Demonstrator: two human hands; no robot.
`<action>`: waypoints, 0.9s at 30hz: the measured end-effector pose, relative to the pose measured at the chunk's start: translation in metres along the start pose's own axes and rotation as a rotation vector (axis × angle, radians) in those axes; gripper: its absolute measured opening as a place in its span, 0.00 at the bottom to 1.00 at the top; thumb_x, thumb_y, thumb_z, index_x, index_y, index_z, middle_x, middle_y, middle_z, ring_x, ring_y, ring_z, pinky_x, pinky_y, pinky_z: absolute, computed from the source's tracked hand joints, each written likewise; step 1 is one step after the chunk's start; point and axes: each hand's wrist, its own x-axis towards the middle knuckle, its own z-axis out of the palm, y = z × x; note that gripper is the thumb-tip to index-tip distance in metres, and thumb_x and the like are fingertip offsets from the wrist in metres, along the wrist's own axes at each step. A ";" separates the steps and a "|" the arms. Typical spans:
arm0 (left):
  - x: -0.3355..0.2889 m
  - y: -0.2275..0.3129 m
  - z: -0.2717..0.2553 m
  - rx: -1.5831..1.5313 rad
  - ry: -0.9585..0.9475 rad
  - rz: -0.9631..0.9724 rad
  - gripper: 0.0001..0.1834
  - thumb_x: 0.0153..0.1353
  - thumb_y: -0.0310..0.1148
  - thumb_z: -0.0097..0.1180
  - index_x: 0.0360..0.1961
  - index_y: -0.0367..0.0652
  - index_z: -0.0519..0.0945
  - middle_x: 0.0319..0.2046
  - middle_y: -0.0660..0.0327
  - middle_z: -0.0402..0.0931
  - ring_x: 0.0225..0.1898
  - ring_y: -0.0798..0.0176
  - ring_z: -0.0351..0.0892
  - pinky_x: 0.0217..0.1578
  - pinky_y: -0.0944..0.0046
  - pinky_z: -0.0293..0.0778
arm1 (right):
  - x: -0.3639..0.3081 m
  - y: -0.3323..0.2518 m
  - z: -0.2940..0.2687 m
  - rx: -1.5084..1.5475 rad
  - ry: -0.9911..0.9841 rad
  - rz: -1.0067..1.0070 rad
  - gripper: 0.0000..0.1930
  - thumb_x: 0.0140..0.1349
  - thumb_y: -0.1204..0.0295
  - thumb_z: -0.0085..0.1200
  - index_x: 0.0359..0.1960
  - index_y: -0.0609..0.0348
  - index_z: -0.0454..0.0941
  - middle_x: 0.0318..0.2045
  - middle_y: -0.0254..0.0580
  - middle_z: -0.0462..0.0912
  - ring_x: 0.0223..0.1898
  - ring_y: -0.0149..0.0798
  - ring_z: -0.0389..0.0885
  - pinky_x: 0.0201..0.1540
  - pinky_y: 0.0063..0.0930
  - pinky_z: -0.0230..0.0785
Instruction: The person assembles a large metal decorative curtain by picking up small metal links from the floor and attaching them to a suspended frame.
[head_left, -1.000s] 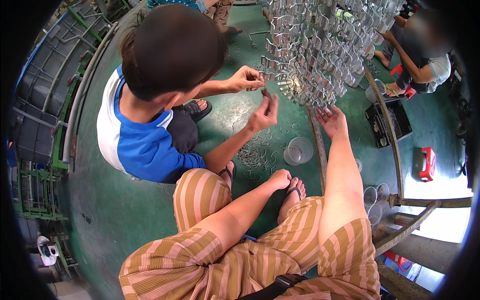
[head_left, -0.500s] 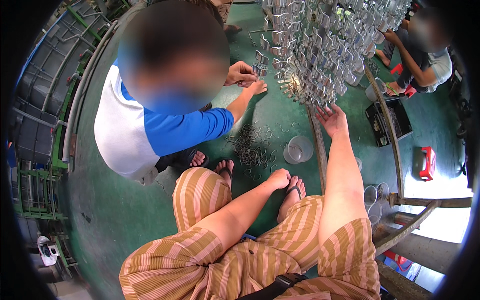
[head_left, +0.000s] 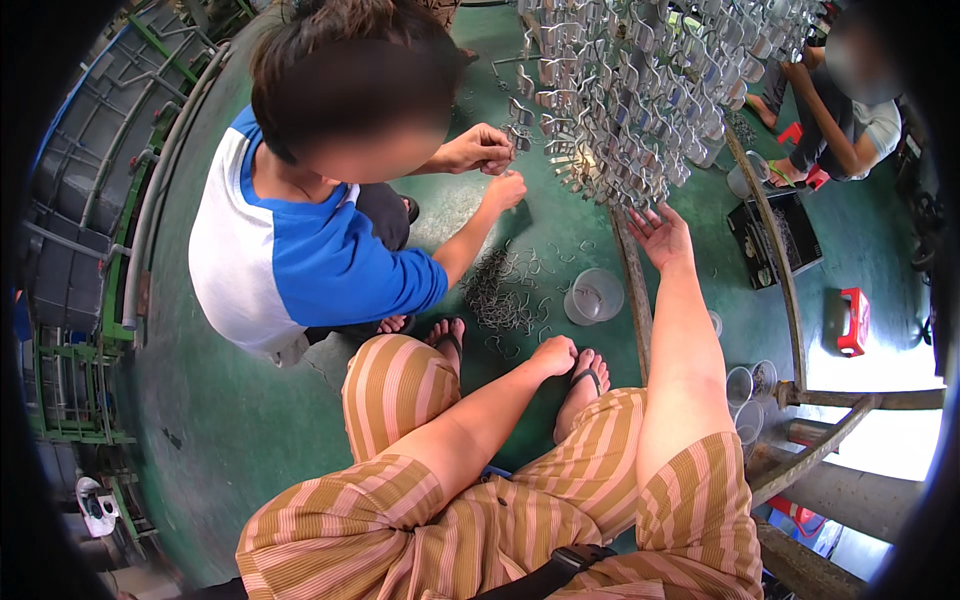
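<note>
A dense hanging cluster of bent, shiny metal clips [head_left: 640,110] fills the upper middle. Under its lower end my right hand [head_left: 660,238] reaches up, palm turned upward and fingers apart. Its fingertips are at the lowest clips; whether they touch cannot be made out. My left hand [head_left: 553,356] is closed low above the floor, beside my sandalled foot [head_left: 582,385]; what its fingers hold, if anything, is hidden. Just beyond it lies a loose heap of thin bent metal hooks [head_left: 498,290]. A clear plastic tub [head_left: 595,298] stands right of the heap.
A co-worker in a blue and white shirt [head_left: 345,270] crouches at left, both hands at a strand of clips. Another person [head_left: 850,140] works at the cluster's far right. Metal bars [head_left: 780,240], a black crate [head_left: 808,250], a red stool [head_left: 853,322] and clear cups [head_left: 740,387] are at right.
The co-worker at left has leaned back a little, and that person's nearer hand has shifted slightly left. My two hands have barely moved.
</note>
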 end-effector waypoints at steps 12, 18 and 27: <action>-0.001 -0.002 0.000 -0.009 0.006 -0.013 0.11 0.48 0.29 0.51 0.32 0.46 0.82 0.35 0.54 0.79 0.40 0.53 0.78 0.44 0.58 0.72 | 0.006 0.001 -0.004 0.060 -0.011 0.015 0.10 0.58 0.70 0.47 0.39 0.59 0.65 0.35 0.48 0.78 0.44 0.54 0.76 0.53 0.51 0.65; 0.000 -0.001 0.002 -0.006 0.015 0.004 0.12 0.46 0.28 0.52 0.33 0.44 0.81 0.33 0.54 0.80 0.37 0.54 0.79 0.41 0.58 0.73 | 0.005 0.000 -0.003 0.057 -0.007 0.002 0.10 0.58 0.70 0.47 0.39 0.61 0.65 0.34 0.48 0.78 0.44 0.54 0.76 0.53 0.51 0.64; 0.001 -0.005 0.004 0.001 0.008 0.012 0.12 0.46 0.28 0.52 0.34 0.44 0.81 0.34 0.54 0.80 0.37 0.54 0.79 0.41 0.59 0.73 | 0.001 0.001 0.001 0.051 -0.010 -0.003 0.11 0.58 0.71 0.46 0.39 0.62 0.65 0.35 0.50 0.78 0.44 0.54 0.77 0.52 0.51 0.65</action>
